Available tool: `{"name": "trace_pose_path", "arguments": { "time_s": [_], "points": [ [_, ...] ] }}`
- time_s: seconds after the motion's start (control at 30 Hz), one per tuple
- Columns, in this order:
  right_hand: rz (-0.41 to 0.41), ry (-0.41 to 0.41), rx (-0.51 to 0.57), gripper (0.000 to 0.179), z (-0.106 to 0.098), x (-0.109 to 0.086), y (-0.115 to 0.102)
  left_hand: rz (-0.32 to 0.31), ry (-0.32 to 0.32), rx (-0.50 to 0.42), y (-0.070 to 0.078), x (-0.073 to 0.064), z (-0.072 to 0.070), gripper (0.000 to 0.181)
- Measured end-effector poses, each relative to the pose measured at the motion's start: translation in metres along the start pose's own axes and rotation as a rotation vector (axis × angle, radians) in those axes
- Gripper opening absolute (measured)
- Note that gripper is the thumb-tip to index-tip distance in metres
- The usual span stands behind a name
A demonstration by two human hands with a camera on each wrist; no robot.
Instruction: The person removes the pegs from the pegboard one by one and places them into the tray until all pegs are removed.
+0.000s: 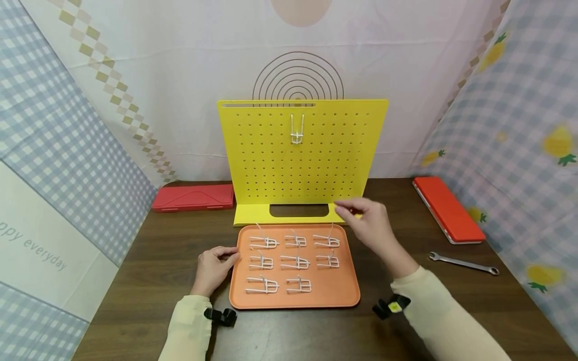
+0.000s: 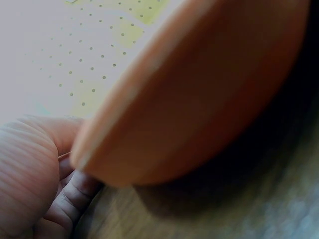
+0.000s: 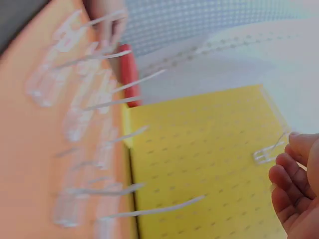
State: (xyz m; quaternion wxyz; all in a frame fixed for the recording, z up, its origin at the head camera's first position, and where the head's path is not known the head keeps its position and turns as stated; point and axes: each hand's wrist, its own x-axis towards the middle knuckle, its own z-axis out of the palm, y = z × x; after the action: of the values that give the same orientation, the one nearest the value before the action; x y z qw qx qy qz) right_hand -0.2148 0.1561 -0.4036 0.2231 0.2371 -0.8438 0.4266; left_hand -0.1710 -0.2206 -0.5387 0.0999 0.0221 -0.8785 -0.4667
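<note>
A yellow pegboard [image 1: 262,170] stands upright, with one white double-wire hook [image 1: 296,136] hanging near the top middle of its face. In front of it, several similar white wire hooks [image 1: 295,262] lie in rows on an orange tray [image 1: 336,296]. My left hand [image 1: 214,268] holds the tray's left rim; in the left wrist view the thumb and fingers [image 2: 75,196] meet the tray's edge. Above the table, by the right end of the pegboard's base, hovers my right hand [image 1: 368,220]. Its fingers [image 3: 289,174] are loosely bent and I see nothing between them.
A red flat case [image 1: 194,197] lies left of the pegboard. To the right are a red-orange box [image 1: 449,209] and a metal wrench [image 1: 464,262]. Patterned cloth [image 1: 180,60] hangs behind the dark wooden table [image 1: 149,301] and along its sides.
</note>
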Motion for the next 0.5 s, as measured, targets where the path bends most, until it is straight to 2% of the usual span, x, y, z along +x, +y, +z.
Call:
{"name": "trace_pose_path", "arguments": {
  "time_s": [0.2, 0.3, 0.5],
  "points": [
    [0.099, -0.058, 0.182, 0.023, -0.001, 0.055, -0.016, -0.01, -0.008, 0.002, -0.002, 0.0, 0.002, 0.017],
    [0.141, -0.057, 0.259, 0.026, 0.004, 0.078, -0.022, -0.013, -0.01, -0.006, -0.002, -0.001, 0.001, 0.017],
    [0.152, -0.035, 0.284, 0.028, 0.018, 0.116, -0.032, -0.015, -0.008, -0.007, -0.002, 0.0, 0.001, 0.017]
  ]
}}
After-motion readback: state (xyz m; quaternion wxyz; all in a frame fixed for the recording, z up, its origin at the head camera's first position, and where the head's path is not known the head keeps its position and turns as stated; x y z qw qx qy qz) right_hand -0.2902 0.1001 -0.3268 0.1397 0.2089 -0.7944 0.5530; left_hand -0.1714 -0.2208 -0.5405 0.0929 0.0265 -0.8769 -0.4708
